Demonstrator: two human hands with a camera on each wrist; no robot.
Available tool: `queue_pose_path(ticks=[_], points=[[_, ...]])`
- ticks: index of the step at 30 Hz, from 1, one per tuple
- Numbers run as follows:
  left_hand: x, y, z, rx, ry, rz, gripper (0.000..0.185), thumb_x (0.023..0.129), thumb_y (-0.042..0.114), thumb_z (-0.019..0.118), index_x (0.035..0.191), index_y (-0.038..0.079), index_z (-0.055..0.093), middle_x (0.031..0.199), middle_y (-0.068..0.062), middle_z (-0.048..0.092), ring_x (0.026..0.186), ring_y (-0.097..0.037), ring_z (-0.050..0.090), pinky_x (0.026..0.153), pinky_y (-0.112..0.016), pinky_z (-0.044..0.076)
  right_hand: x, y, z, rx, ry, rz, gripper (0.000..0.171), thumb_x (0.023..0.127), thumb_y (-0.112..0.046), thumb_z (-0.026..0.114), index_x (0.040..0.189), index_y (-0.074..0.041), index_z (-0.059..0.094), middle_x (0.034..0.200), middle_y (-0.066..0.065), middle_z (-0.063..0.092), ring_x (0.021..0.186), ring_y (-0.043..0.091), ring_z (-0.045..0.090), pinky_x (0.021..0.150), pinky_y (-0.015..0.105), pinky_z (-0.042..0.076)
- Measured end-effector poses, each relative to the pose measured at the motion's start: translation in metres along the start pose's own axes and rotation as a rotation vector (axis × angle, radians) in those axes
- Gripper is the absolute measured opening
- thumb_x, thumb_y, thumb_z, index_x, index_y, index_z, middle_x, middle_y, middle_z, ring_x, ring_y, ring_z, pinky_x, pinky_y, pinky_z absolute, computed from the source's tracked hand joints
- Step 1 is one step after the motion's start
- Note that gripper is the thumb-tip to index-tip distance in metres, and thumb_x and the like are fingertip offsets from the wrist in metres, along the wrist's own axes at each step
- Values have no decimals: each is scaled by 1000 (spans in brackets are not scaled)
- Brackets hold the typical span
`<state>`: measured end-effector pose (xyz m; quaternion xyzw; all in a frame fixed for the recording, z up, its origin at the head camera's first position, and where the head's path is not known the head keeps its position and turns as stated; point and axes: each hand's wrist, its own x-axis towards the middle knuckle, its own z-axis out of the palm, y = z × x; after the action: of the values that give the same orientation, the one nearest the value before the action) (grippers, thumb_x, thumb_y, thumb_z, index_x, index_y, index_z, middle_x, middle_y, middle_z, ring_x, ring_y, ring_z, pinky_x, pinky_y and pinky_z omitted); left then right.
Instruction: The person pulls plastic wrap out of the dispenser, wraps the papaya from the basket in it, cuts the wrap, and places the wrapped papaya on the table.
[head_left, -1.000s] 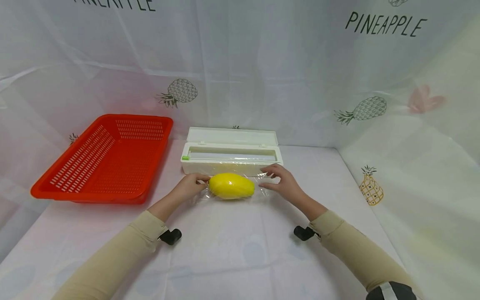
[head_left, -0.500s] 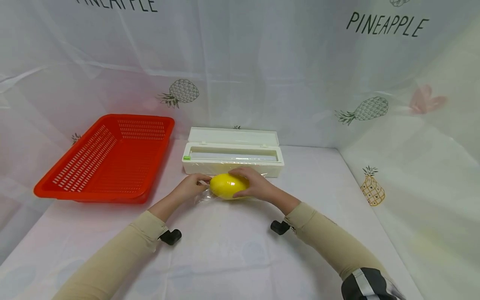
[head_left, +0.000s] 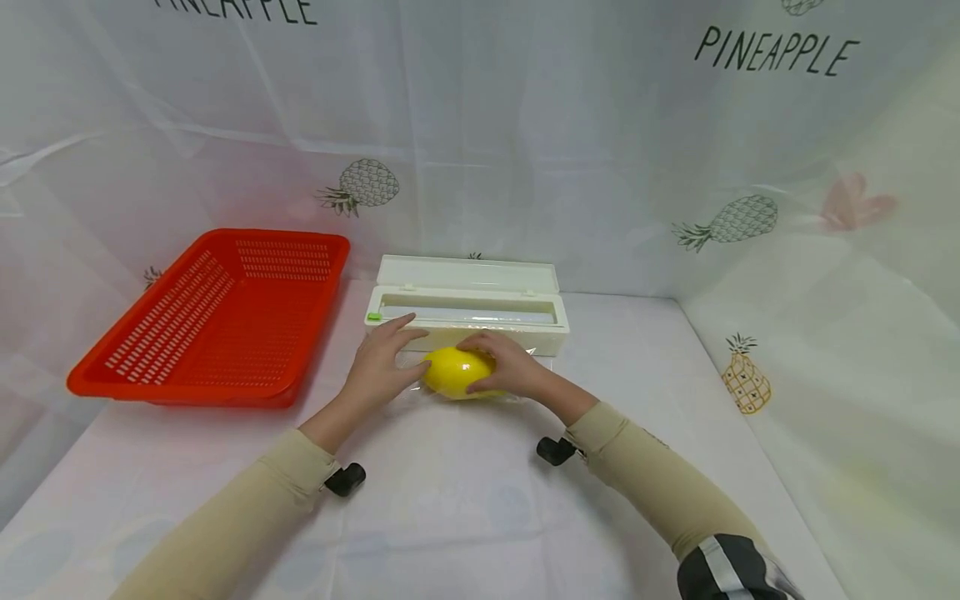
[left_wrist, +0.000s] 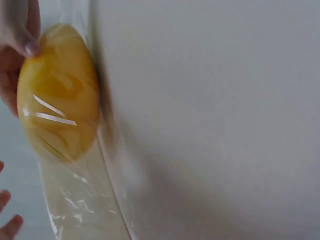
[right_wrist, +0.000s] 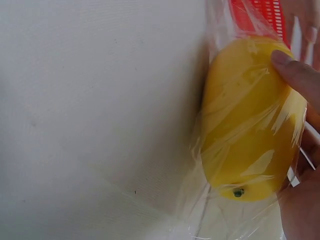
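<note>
A yellow mango lies on a sheet of clear cling film on the table, just in front of the white film dispenser box. My right hand curls over the mango's right half and presses film onto it; the right wrist view shows the mango under wrinkled film with a fingertip on it. My left hand lies open at the mango's left end, fingers straight toward the box. The left wrist view shows the mango with film trailing from it.
A red perforated basket stands at the left of the table. The dispenser box has its lid up and sits against the back curtain. The table is covered with a white cloth, and pineapple-print curtains close off the back and right.
My right hand came left from the film's right edge and folded the film over the mango. My left hand let go of the film's left edge and straightened its fingers toward the box.
</note>
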<state>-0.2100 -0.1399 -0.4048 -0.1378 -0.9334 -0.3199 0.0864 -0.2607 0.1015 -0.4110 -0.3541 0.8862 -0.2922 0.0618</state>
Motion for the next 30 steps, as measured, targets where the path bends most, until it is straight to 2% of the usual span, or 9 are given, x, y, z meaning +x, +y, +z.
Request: queue_pose_path(ticks=[1,3,6,9,11,16,22,26,30], points=[[0,5,1,44,9,40,47,87,30,73,129,11,63,148,-7,45,137,-32,34,112,-59,20,0,-1,-1,-7,2,0,65,73,-23,88,130,-12,60,133,2,56,124,25,47,106,42,38],[2,13,4,67,3,108,46,87,29,74,127,9,64,142,-6,51,134,-30,39,112,-55,25,0,-2,-2,-10,7,4,66,73,-24,88,131,-12,59,132,3,57,123,24,49,106,42,38],[5,19,10,38,-67,177,45,89,27,73,127,5,63,137,-8,56,129,-30,45,109,-48,33,0,-3,-4,10,13,17,67,73,-24,88,131,-10,58,130,4,59,122,24,51,106,41,39],[8,18,18,24,-148,200,48,91,26,70,132,4,60,137,-10,55,129,-31,46,108,-47,35,0,-4,-5,54,10,42,70,73,-23,88,133,-9,57,130,4,59,122,23,52,105,39,40],[10,18,22,50,-187,203,52,91,27,71,135,3,57,139,-12,53,129,-32,45,109,-46,34,0,-5,-6,94,5,62,71,73,-22,88,135,-9,55,132,3,59,123,22,51,106,39,39],[12,17,27,114,-196,218,62,83,28,79,135,2,56,137,-13,53,127,-31,44,108,-44,35,-5,-7,-6,124,31,74,72,76,-21,86,137,-7,52,138,7,54,129,26,46,109,44,35],[13,15,33,136,-169,262,71,75,27,87,134,3,56,135,-11,54,125,-30,45,107,-44,37,-10,-9,0,-55,58,25,71,70,-28,89,129,-2,58,130,8,55,121,26,47,104,39,39],[14,10,36,149,-159,263,81,68,23,92,136,6,52,137,-9,52,127,-30,43,109,-44,35,-7,-9,8,-152,70,26,79,65,-30,93,127,-2,55,127,8,54,118,25,47,102,37,40],[16,9,38,144,-164,242,90,63,22,94,139,7,48,140,-8,50,130,-30,42,111,-45,32,-1,-11,11,-259,77,16,78,66,-30,92,126,0,52,125,11,55,116,27,49,103,37,40]])
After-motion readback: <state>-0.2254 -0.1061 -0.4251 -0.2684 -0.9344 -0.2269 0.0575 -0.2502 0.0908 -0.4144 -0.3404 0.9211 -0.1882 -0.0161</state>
